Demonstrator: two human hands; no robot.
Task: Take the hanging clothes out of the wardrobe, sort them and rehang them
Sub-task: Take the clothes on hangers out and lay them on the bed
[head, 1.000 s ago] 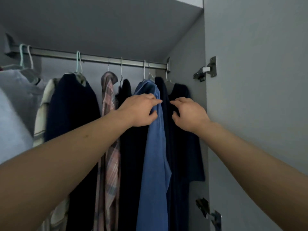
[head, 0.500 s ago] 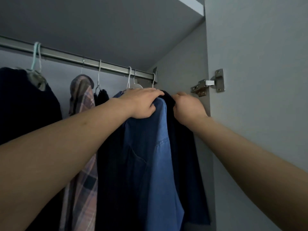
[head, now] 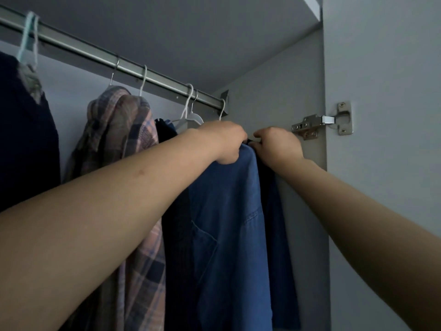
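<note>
Your left hand (head: 225, 142) curled over the shoulder of the blue denim shirt (head: 235, 225), your right hand (head: 278, 145) pinching the dark navy garment (head: 278, 211) at its 3 o'clock, both hanging from the silver metal rail (head: 133, 69).

Two bare forearms reach in from the lower corners, with no sleeve, watch, bracelet or ring on either. The left hand (head: 226, 142) shows its back and knuckles; behind it, the forearm carries a small dark mark on its upper side. The right hand (head: 278, 145) shows its back, its forearm unmarked behind it.
</note>
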